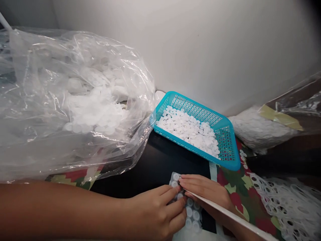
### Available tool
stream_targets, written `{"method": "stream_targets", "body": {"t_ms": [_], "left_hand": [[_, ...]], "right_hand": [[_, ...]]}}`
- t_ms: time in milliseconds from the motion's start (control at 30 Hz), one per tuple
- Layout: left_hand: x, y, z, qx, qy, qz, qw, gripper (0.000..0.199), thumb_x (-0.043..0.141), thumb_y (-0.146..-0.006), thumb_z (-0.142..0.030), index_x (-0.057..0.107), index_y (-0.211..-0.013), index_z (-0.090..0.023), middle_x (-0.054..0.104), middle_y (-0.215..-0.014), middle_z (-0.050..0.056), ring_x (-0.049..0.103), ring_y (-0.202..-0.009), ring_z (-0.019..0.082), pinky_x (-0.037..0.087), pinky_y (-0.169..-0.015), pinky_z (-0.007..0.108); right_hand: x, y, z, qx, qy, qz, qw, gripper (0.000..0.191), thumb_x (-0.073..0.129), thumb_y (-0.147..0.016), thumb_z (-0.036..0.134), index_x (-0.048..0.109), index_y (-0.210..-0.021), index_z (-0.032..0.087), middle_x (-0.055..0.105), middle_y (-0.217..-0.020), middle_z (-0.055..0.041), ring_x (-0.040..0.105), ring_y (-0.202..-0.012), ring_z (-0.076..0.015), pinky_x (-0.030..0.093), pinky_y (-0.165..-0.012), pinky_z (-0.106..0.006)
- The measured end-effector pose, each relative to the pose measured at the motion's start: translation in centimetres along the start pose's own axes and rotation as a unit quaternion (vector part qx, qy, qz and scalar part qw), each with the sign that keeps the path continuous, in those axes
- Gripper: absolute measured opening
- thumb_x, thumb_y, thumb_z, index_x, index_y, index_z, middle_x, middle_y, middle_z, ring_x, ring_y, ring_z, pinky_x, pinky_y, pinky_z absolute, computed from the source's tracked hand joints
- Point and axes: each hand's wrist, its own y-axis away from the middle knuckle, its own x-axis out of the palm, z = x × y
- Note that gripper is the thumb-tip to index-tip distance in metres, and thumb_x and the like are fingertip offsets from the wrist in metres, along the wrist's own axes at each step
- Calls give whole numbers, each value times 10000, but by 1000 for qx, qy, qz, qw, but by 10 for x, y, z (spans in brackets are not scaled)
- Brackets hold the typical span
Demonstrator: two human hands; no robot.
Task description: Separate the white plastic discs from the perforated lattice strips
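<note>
A narrow clear plastic tray (189, 214) with rows of round white caps lies on the black work surface. From the left, my left hand (165, 211) reaches over it with fingers bent together, their tips among the caps; whatever they pinch is hidden. My right hand (204, 189) lies across the tray's far right side, fingers stretched out and their tips touching it. A long thin white strip (225, 211) runs from the right fingertips across the front of that hand. I cannot tell whether the hand grips the strip.
A blue basket (195, 150) holds many small white discs. On the left bulges a big clear plastic bag (120, 67) of white pieces. At right are white ringed plastic frames (288, 201), a white bundle (260, 130) and camouflage-patterned cloth (235, 180). A pale wall (188, 43) rises behind.
</note>
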Motion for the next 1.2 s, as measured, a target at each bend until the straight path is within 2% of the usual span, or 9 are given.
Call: {"method": "stream_targets", "body": {"t_ms": [133,300,433,633,767,967,1100,1200], "left_hand": [[1,0,-1,-3,10,0,1000,305,457,-885,-251,625,-1081,-88,611,-1182,135,577,-1046,276,436,-934,382],[1,0,-1,-3,11,-5,1000,301,466,-880,-259,628,-1071,-91,616,-1173,132,575,-1056,280,430,-946,387],[-1,0,-1,0,10,-3,1000,303,479,-874,-260,625,-1077,-88,609,-1187,140,572,-1066,282,432,-942,389],[-2,-2,0,0,10,-2,1000,292,470,-874,-240,629,-1064,-84,615,-1166,145,583,-1034,271,439,-928,382],[-2,-1,0,0,15,11,1000,283,476,-867,-230,627,-1052,-80,629,-1110,142,588,-1007,274,440,-920,389],[-3,-2,0,5,15,14,1000,284,487,-851,-243,621,-1044,-83,633,-1061,137,595,-969,269,439,-913,397],[-3,-4,1,1,17,17,1000,293,473,-852,-241,622,-1050,-85,637,-1053,128,593,-967,272,435,-912,389],[-4,-4,0,-1,10,18,1000,297,461,-857,-237,623,-1050,-80,635,-1075,132,591,-981,279,435,-902,383]], "right_hand": [[-1,1,-1,-5,22,3,1000,291,491,-931,134,593,-1198,184,660,-1205,-66,581,-1186,-183,510,-1009,-314],[-2,-1,4,-32,44,-38,998,302,481,-932,118,586,-1209,176,674,-1180,-70,610,-1143,-171,533,-962,-292],[-3,-2,3,-21,52,-34,998,305,442,-946,133,589,-1208,183,676,-1182,-64,626,-1122,-166,531,-959,-287],[-2,-4,1,-56,59,-35,996,292,437,-962,180,586,-1213,170,683,-1167,-89,616,-1138,-165,541,-950,-288],[4,-7,4,-65,111,-61,990,303,457,-944,138,593,-1212,182,657,-1214,-96,594,-1170,-184,556,-937,-321],[6,-15,10,-83,148,-51,984,282,483,-927,108,608,-1173,166,672,-1186,-99,594,-1169,-191,553,-959,-351],[4,-20,12,-86,169,-50,981,261,496,-920,98,622,-1138,167,690,-1152,-95,621,-1129,-183,565,-936,-334],[6,-21,12,-83,170,-74,979,249,503,-911,77,633,-1106,161,704,-1115,-103,646,-1077,-177,574,-910,-309]]}}
